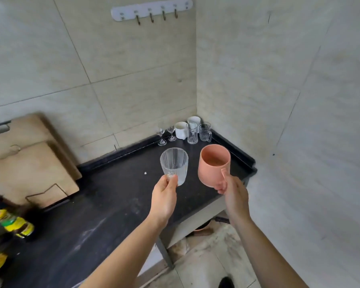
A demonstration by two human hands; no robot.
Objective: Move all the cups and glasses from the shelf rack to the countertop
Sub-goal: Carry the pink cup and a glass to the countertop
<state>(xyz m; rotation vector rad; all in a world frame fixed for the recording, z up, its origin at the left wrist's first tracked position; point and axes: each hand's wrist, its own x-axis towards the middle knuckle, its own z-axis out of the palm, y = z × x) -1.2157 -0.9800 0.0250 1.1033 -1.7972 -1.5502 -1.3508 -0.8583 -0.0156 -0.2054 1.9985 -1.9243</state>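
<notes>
Clear ribbed glass (174, 163) is held above the dark surface (112, 194), pinched low near its base by the left hand (164, 196). The right hand (234, 192) holds a pink cup (213, 165) just beside it, fingers (224, 175) curled round the lower wall, possibly over a handle. Both vessels are upright and apart. The glass is rigid, brittle and slippery, so a mid-wall grip is safer. The cup looks light and forgiving. Wine glasses (162, 134) and white mugs (181, 129) stand in the far corner.

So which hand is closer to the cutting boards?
Left. The left hand, holding a ribbed glass, is right of the cutting boards; the right hand, holding a pink cup, farther right.
</notes>
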